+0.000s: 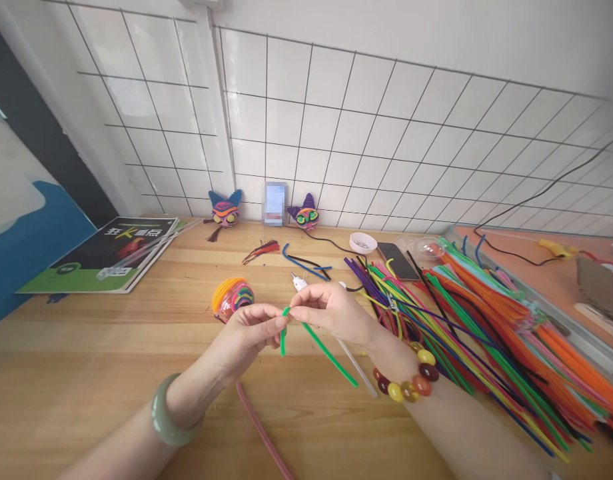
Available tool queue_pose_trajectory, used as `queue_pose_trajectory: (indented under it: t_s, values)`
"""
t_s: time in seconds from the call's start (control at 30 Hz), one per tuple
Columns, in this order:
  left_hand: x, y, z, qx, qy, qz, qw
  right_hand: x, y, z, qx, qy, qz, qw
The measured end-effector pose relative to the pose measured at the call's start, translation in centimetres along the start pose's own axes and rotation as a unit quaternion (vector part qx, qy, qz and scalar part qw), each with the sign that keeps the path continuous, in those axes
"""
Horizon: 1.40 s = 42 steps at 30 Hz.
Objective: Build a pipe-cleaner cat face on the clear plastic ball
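A green pipe cleaner (331, 356) is bent at its upper part, with a short end hanging down and a longer end slanting to the lower right. My left hand (254, 330) pinches it near the bend between thumb and fingers. Close beside it, my right hand (331, 310) pinches the same strand, the fingertips of both hands almost touching. A round ornament (231, 298) wrapped in orange and multicoloured strands lies just behind my left hand. Behind my right hand, the white tip of a glue gun (299, 283) shows; the rest of it is mostly hidden.
Many coloured pipe cleaners (466, 333) spread over the right side. Two decorated cat-like heads (225, 210) and a small screen (275, 204) stand by the wall. A white bowl (363, 243), dark phone (397, 261), magazine (106, 250), cable and pink strand (261, 430) lie around.
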<state>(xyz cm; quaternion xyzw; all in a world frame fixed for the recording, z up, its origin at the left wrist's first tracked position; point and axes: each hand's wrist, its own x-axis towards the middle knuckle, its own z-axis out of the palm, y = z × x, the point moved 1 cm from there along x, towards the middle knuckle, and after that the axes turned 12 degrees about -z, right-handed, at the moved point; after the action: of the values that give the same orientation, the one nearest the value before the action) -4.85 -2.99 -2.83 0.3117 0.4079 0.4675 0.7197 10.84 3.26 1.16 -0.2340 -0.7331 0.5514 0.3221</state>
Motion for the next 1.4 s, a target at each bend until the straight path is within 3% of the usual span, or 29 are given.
queue_pose_trajectory:
  t_s: [0.5, 0.73, 0.93, 1.4]
  values:
    - [-0.3, 0.0, -0.1, -0.084, -0.049, -0.001, 0.995, -0.9, -0.5, 0.9, -0.119, 0.017, -0.124, 0.985]
    - [-0.3, 0.0, 0.1, -0.101, -0.020, 0.009, 0.995, -1.0, -0.6, 1.3, -0.159, 0.035, -0.165, 0.973]
    - [-0.1, -0.3, 0.0, -0.127, -0.028, 0.009, 0.991, -1.1, -0.8, 1.6, -0.199, 0.033, -0.211, 0.957]
    - [0.3, -0.4, -0.1, -0.141, -0.031, -0.005, 0.990, -1.0, -0.1, 1.6, -0.218, 0.020, -0.222, 0.950]
